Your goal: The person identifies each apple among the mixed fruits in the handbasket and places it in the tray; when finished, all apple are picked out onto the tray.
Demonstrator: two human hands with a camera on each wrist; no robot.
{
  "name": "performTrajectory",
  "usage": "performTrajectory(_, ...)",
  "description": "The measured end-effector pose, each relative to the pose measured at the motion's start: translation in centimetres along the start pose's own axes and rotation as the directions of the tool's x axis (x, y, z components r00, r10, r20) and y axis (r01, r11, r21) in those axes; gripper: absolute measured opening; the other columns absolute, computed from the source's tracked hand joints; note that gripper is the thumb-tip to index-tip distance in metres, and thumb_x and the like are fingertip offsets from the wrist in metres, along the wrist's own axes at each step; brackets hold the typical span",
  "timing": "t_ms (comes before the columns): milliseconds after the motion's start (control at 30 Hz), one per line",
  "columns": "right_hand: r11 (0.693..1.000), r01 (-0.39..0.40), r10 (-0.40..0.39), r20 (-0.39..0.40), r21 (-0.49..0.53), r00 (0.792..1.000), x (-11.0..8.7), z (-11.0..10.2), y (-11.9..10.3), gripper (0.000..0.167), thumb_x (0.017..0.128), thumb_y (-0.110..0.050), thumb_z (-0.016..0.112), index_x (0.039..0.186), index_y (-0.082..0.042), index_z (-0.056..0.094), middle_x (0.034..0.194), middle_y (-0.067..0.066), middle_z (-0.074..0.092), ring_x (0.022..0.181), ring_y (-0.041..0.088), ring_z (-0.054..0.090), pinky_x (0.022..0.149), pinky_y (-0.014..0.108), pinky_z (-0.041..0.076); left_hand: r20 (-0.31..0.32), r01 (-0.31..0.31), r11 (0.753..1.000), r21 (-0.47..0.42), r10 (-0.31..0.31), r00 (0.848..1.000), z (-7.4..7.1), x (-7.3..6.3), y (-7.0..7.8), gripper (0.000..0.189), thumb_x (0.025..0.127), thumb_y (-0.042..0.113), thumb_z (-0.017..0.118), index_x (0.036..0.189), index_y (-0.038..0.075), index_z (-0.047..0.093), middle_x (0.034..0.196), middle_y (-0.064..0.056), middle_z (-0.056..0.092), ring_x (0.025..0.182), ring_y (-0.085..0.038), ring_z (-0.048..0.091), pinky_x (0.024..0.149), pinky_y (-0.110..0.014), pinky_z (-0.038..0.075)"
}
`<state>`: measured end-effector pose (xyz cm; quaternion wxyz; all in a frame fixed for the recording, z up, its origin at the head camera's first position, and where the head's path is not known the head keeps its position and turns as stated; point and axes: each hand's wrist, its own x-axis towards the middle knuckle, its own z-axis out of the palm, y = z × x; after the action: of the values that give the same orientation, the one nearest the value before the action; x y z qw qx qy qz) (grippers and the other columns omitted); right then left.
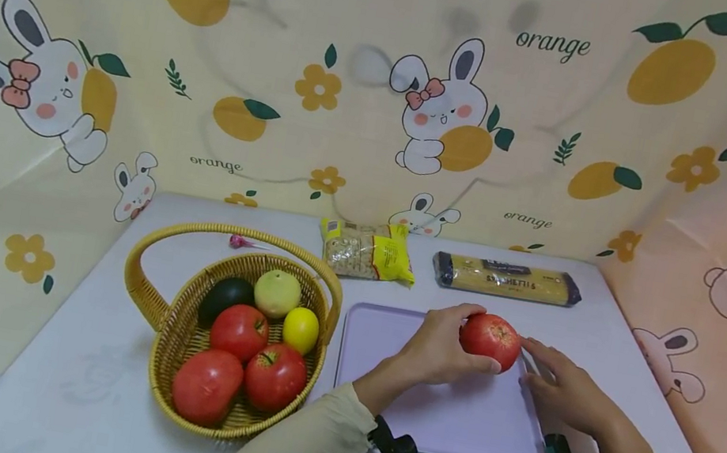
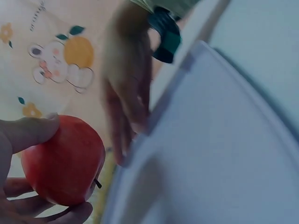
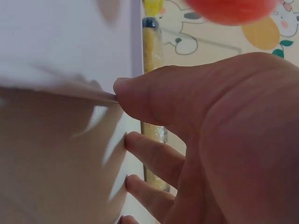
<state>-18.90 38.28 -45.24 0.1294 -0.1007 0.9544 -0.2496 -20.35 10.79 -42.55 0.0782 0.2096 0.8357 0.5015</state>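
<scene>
Left hand (image 1: 440, 348) has the red apple (image 1: 490, 341), grip curled firmly round it, thumb along the near side and fingers over the far side! It's held up by the far right part of the purple tray (image 1: 445, 428), with the left forearm slanting in from below, across the tray's near left corner. And here's the right hand (image 1: 570, 393), just beyond the apple: fingers reaching forward and leftward, loosely extended, its grip not closed on anything. Thumb tip right at the tray's right rim; whether it's pressing there, I can't tell. Both wrists wear dark bands, both sleeves run toward the near edge of the table (image 1: 86, 372). Off to the left sits the wicker basket (image 1: 169, 330), loaded with fruit (image 1: 240, 332).
</scene>
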Motion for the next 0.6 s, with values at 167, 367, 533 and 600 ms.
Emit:
performTrajectory(167,1.000,-0.023,0.022,0.012,0.006,1.000,0.0,0.1,0.0,0.072,0.105,-0.027,0.071,0.168,-0.010,0.040,0.167,0.038,0.038,0.150,0.069,0.033,0.109,0.084,0.040,0.018,0.075,0.996,0.043,-0.076,0.997,1.2,0.6,-1.7,0.076,0.086,0.028,0.096,0.152,0.016,0.060,0.141,0.000,0.070,0.119,-0.009,0.064,0.099,-0.024,0.059)
performTrajectory(367,1.000,-0.029,0.029,0.016,0.013,0.999,0.0,0.2,-0.1,0.073,0.106,-0.027,0.070,0.169,-0.010,0.039,0.168,0.038,0.037,0.150,0.070,0.032,0.108,0.086,0.040,0.031,0.108,0.992,0.063,-0.110,0.993,2.1,1.0,-2.7,0.075,0.086,0.028,0.096,0.152,0.020,0.060,0.142,0.002,0.070,0.121,-0.009,0.064,0.104,-0.028,0.058)
performTrajectory(533,1.000,-0.022,0.022,0.006,0.004,1.000,0.0,0.2,-0.2,0.073,0.105,-0.027,0.071,0.168,-0.008,0.040,0.167,0.038,0.038,0.150,0.069,0.033,0.109,0.086,0.039,0.031,0.093,0.995,0.044,-0.094,0.995,2.5,1.2,-3.2,0.077,0.086,0.026,0.096,0.153,0.022,0.057,0.143,0.003,0.070,0.123,-0.009,0.064,0.107,-0.028,0.057)
performTrajectory(600,1.000,-0.022,0.022,0.005,0.002,1.000,0.0,0.2,-0.2,0.073,0.105,-0.027,0.071,0.168,-0.008,0.040,0.167,0.038,0.038,0.150,0.069,0.033,0.109,0.085,0.039,0.029,0.084,0.995,0.046,-0.085,0.996,2.6,1.2,-3.4,0.078,0.086,0.026,0.096,0.153,0.022,0.056,0.143,0.003,0.070,0.125,-0.008,0.064,0.108,-0.028,0.057)
